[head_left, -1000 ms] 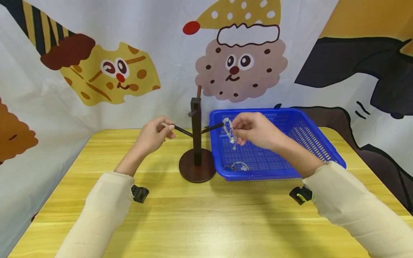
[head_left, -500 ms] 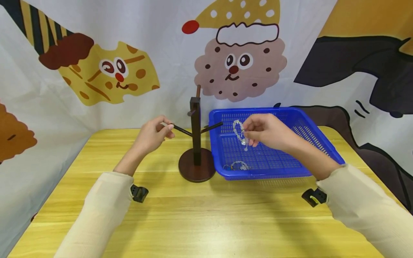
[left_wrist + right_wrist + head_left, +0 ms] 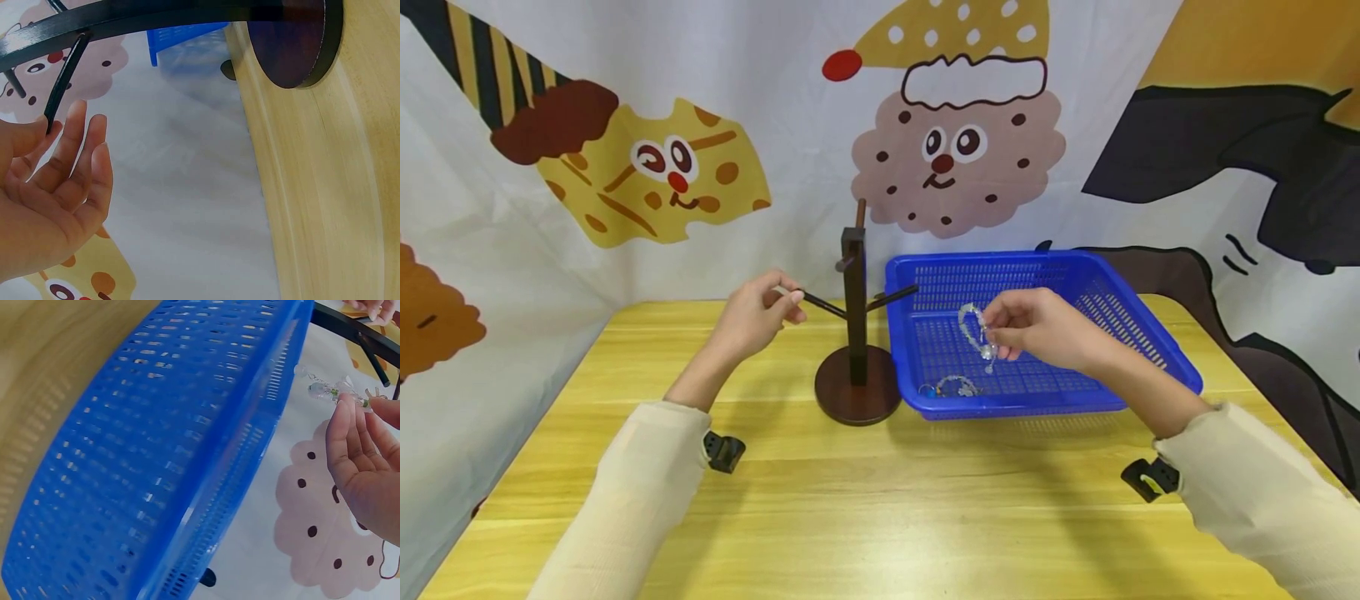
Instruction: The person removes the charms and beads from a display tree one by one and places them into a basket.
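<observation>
My right hand [image 3: 1037,329] pinches a clear beaded bracelet [image 3: 973,327], which hangs over the blue basket [image 3: 1045,406]. In the right wrist view the bracelet [image 3: 331,390] shows at the fingertips, with small green bits among its beads. My left hand [image 3: 756,312] pinches the tip of a dark peg on the left of a dark wooden stand [image 3: 856,325]. The left wrist view shows that peg [image 3: 65,81] between thumb and forefinger, the other fingers extended. The stand's right peg [image 3: 895,296] carries nothing. Another clear bracelet [image 3: 958,385] lies in the basket's near left corner.
Beside that second bracelet lies a small blue and orange item [image 3: 929,390], too small to make out. The stand's round base [image 3: 857,408] is next to the basket on the wooden table [image 3: 850,508]. A cartoon-printed cloth [image 3: 805,125] hangs behind.
My right hand has carried the bracelet away from the tip of the right peg, moving right and then lower over the basket. The left hand stays on its peg.
</observation>
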Tool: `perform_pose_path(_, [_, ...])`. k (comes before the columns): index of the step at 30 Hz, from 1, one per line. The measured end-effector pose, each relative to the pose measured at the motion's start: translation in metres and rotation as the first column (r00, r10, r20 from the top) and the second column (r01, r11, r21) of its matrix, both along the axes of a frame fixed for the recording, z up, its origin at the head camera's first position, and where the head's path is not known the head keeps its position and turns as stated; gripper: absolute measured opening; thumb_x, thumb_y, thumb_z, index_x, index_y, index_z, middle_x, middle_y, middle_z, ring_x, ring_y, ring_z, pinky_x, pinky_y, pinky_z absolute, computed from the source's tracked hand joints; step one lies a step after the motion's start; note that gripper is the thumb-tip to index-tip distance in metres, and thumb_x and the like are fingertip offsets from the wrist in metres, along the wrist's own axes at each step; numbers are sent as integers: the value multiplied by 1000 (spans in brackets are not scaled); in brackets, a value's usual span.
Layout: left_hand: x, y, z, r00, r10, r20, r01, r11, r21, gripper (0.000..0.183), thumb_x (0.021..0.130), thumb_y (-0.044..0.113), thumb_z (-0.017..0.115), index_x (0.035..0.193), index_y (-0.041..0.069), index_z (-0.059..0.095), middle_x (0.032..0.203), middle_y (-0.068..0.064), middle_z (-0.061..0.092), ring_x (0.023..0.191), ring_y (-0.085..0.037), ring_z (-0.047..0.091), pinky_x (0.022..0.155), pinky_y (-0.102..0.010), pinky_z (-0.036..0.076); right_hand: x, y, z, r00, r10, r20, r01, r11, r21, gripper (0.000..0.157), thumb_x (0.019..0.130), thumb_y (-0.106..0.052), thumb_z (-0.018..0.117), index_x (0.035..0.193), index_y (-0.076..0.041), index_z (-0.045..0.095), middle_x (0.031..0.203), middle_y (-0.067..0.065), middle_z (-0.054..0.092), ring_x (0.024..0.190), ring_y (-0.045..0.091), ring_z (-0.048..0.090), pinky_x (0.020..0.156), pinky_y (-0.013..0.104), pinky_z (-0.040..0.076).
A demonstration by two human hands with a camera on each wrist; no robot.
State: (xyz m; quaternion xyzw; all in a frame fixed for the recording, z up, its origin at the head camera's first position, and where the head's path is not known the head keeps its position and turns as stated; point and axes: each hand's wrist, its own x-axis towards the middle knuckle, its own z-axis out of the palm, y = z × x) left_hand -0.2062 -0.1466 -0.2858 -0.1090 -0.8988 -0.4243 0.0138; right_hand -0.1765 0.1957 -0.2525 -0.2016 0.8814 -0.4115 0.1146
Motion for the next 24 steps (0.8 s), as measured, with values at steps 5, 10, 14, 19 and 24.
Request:
perform_pose_path(5, [1, 0, -1, 1000, -3, 1, 3, 1000, 11, 21, 97, 21, 45, 106, 5, 55, 80, -11, 66, 85, -30, 62, 68, -34, 41, 1, 4, -12, 1000, 0, 27, 0, 1000, 0, 13, 88, 2, 56, 100, 5, 59, 80, 14, 59, 67, 19, 60, 62, 31, 52])
perform_pose_path(10, [1, 0, -1, 1000, -3, 0, 3, 1000, 9, 21, 97, 21, 45, 106, 4, 55, 80, -10, 66, 85, -30, 62, 68, -34, 41, 0, 7, -25, 999, 5, 39, -5, 1000, -11, 13, 87, 3, 56, 100, 6, 59, 80, 14, 59, 67, 21, 60, 60, 30, 51])
perform_pose_path(14, [1, 0, -1, 1000, -6, -2, 6, 1000, 11, 21, 97, 21, 45, 106, 4, 55, 83, -15, 66, 84, -29, 62, 69, -34, 42, 0, 8, -30, 999, 4, 43, -4, 1000, -7, 15, 87, 2, 56, 100, 7, 60, 80, 14, 60, 68, 25, 60, 60, 30, 51])
perform_pose_path(19, [1, 0, -1, 1000, -5, -1, 5, 1000, 9, 21, 97, 21, 45, 106, 4, 55, 84, -17, 66, 84, -28, 62, 69, -34, 42, 2, 9, -30, 999, -9, 38, 9, 1000, -12, 15, 87, 2, 57, 101, 7, 61, 80, 12, 61, 67, 20, 60, 60, 30, 52])
perform_pose_path(24, [2, 0, -2, 1000, 4, 6, -4, 1000, 8, 21, 97, 22, 45, 106, 5, 55, 80, -10, 66, 82, -25, 62, 65, -32, 40, 3, 11, -24, 999, -31, 23, 31, 999, -26, 15, 86, 1, 59, 100, 5, 61, 80, 11, 61, 67, 20, 61, 60, 30, 52])
